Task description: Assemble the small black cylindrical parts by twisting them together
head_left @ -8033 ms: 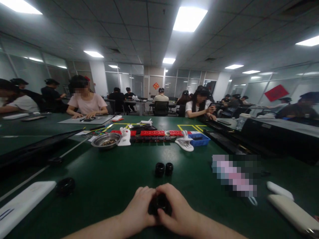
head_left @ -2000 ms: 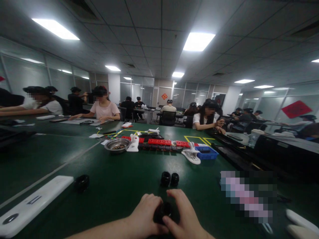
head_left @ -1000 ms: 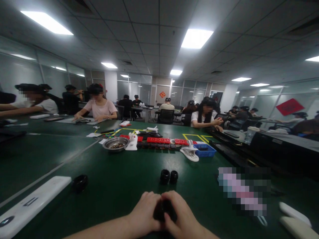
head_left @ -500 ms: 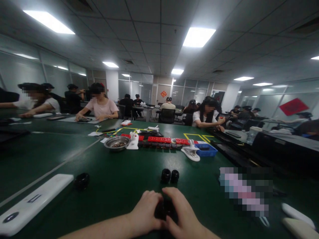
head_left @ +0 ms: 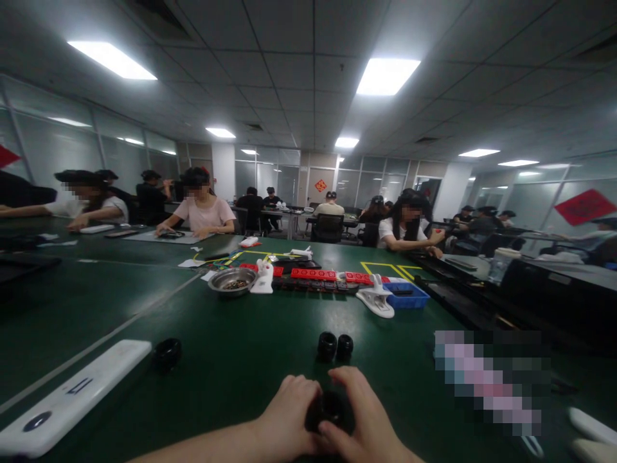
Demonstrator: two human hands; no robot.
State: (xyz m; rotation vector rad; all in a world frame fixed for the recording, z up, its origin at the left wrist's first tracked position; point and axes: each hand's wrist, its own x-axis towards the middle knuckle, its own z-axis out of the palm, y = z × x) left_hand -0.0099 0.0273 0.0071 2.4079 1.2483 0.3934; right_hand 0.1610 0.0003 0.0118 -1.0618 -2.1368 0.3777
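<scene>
My left hand [head_left: 290, 411] and my right hand [head_left: 370, 418] are closed round a black tyre-like ring [head_left: 332, 406] low over the near table. Its round opening faces up between my thumbs and fingers, and my palms hide part of it. Just beyond my fingertips, two similar black rings [head_left: 327, 346] stand side by side on the green tabletop. Another black ring [head_left: 167, 354] lies to the left, beside the end of a long white board [head_left: 91, 392] with a dark mark and an oval hole.
Farther off are a metal bowl [head_left: 232, 281] of small parts, white clamps [head_left: 376, 297], a row of red blocks [head_left: 313, 274] and a blue tray [head_left: 409, 299]. A blurred-out pinkish item [head_left: 486, 379] lies at right. Several people sit at tables beyond.
The view has shifted slightly, so the scene sits lower and farther right. The ring in my hands has tilted or risen and shows more of its opening. Both hands keep their grip.
</scene>
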